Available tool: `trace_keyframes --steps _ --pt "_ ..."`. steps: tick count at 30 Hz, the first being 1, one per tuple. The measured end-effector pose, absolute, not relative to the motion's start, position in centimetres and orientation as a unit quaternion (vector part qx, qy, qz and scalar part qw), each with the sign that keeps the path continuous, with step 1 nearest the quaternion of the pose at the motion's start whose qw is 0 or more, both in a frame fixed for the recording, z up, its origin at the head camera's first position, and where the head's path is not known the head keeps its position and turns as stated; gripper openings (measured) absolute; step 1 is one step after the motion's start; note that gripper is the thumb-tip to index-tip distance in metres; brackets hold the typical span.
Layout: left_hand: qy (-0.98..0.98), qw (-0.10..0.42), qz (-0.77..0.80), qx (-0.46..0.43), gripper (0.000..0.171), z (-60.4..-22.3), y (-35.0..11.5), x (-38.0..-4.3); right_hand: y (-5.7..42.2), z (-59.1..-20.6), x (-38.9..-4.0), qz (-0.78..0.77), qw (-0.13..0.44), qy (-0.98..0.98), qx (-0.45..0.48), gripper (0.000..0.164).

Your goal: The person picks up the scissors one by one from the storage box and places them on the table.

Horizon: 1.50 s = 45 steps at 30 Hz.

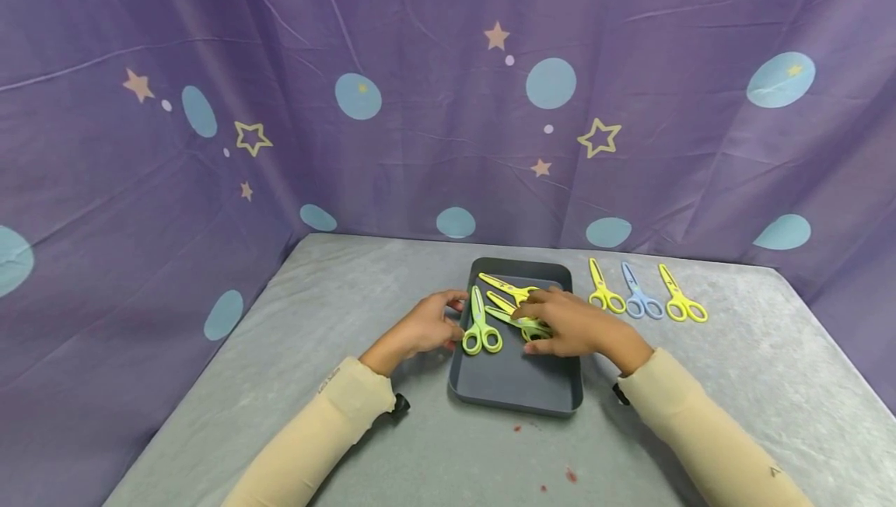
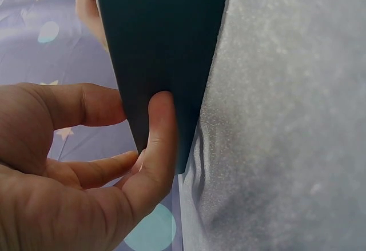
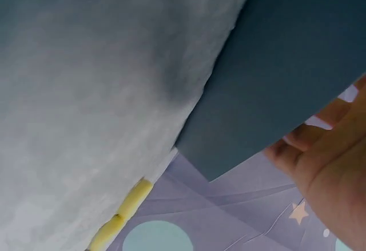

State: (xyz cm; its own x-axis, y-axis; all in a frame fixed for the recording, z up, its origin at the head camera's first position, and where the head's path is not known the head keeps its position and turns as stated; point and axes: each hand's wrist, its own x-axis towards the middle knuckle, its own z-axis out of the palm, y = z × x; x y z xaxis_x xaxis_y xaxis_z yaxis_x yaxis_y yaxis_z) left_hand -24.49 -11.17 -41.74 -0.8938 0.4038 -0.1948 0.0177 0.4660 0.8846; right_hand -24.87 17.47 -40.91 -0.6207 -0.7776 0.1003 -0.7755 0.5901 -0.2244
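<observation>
Several scissors lie in a dark grey tray (image 1: 514, 382). At the tray's left wall, my left hand (image 1: 430, 324) has its fingers bent about the rim, one finger pressed to the outside, as the left wrist view shows. Just inside that wall lie green scissors (image 1: 480, 324), blades pointing away. My right hand (image 1: 570, 324) reaches over the right wall, fingers spread above the handles of yellow scissors (image 1: 498, 283) and other green scissors (image 1: 507, 317). Its fingertips are hidden behind the tray wall in the right wrist view, so any grip there cannot be made out.
Right of the tray, yellow scissors (image 1: 603, 289), blue scissors (image 1: 638, 293) and another yellow pair (image 1: 679, 295) lie in a row on the grey cloth-covered table (image 1: 336, 429). A purple curtain (image 1: 434, 141) hangs behind and at the sides.
</observation>
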Motion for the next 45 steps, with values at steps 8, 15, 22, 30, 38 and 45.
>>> trace_keyframes --steps 8,15,22,30,38,45 --pt "0.834 0.194 0.502 0.123 0.074 -41.7 -11.1 -24.4 18.2 -41.2 -24.8 -0.120 -0.029 0.876 -0.466 0.049" --pt "0.833 0.192 0.504 0.123 0.073 -41.5 -11.2 -24.4 18.6 -41.2 -24.6 -0.117 -0.018 0.879 -0.462 0.045" --pt "0.833 0.188 0.506 0.121 0.074 -41.5 -11.1 -24.4 18.8 -41.3 -24.2 -0.120 -0.017 0.879 -0.461 0.035" --pt "0.832 0.187 0.509 0.116 0.074 -41.5 -11.0 -24.3 18.7 -41.3 -24.1 -0.126 -0.009 0.881 -0.455 0.034" --pt "0.834 0.186 0.506 0.118 0.073 -41.5 -11.1 -24.3 18.2 -41.3 -24.1 -0.113 -0.005 0.883 -0.455 0.037" --pt "0.832 0.190 0.508 0.120 0.073 -41.4 -11.1 -24.3 17.7 -41.3 -24.1 -0.098 0.007 0.887 -0.450 0.037"
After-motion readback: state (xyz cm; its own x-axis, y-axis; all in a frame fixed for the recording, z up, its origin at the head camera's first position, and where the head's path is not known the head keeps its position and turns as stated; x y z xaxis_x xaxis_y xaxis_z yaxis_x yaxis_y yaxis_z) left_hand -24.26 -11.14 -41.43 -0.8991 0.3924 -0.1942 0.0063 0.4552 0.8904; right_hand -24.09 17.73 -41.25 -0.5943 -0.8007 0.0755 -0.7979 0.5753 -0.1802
